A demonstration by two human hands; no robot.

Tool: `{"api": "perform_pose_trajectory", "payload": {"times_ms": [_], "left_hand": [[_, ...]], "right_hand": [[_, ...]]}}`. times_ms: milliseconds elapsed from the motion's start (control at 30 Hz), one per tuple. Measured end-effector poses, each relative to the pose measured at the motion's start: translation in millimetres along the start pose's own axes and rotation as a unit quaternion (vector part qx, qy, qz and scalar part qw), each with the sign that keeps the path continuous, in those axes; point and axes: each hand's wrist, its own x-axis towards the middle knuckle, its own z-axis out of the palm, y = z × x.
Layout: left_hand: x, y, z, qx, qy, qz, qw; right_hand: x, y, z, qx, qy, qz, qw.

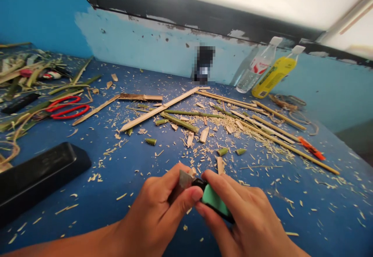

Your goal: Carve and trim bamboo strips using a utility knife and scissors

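Note:
My right hand (241, 210) is wrapped round the green and black handle of a utility knife (215, 200). The knife's grey blade (185, 179) points left, over the fingers of my left hand (163, 206). My left hand is closed, its thumb pressed against the black front of the knife. A small pale piece of wood (192, 172) shows at the blade, between my hands; the rest of it is hidden by the fingers. Just beyond my right hand, a flat pale strip (220, 165) lies on the blue table (116, 210).
Bamboo sticks (163, 109), cut pieces and shavings litter the table's middle. Red-handled scissors (68, 107) and a black case (43, 179) lie left. Two bottles (256, 70) lean on the back wall beside a pixelated dark object (204, 64). An orange cutter (311, 148) lies right.

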Motion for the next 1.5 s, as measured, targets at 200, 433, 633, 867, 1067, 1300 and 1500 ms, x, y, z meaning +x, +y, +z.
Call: {"api": "perform_pose_trajectory", "payload": {"times_ms": [200,433,633,867,1067,1300,1500], "left_hand": [[5.3,2.4,3.8,-0.022,0.050,-0.019,0.998],[17.3,19.0,1.3,-0.011,0.113,-0.007,0.994],[12.5,8.3,2.1,0.001,0.097,-0.016,0.995],[6.1,-2.3,-1.2,-0.003,0.011,-0.010,1.000],[8.0,15.8,-3.0,0.010,0.029,-0.012,0.999],[4.7,16.0,-4.3,0.052,0.041,0.019,0.998],[3.9,8.6,-3.7,0.063,0.046,0.037,0.996]], "right_hand": [[1.0,-2.8,6.6,-0.017,-0.007,0.005,1.000],[2.4,-4.4,9.3,-0.039,0.010,0.000,0.999],[8.1,-3.8,10.4,-0.050,0.026,-0.003,0.998],[8.6,5.9,10.9,0.035,0.006,-0.025,0.999],[8.3,9.6,4.8,0.113,-0.058,0.001,0.992],[10.6,12.7,-0.4,0.174,-0.114,0.013,0.978],[7.8,11.1,1.7,0.173,-0.116,0.014,0.978]]}}
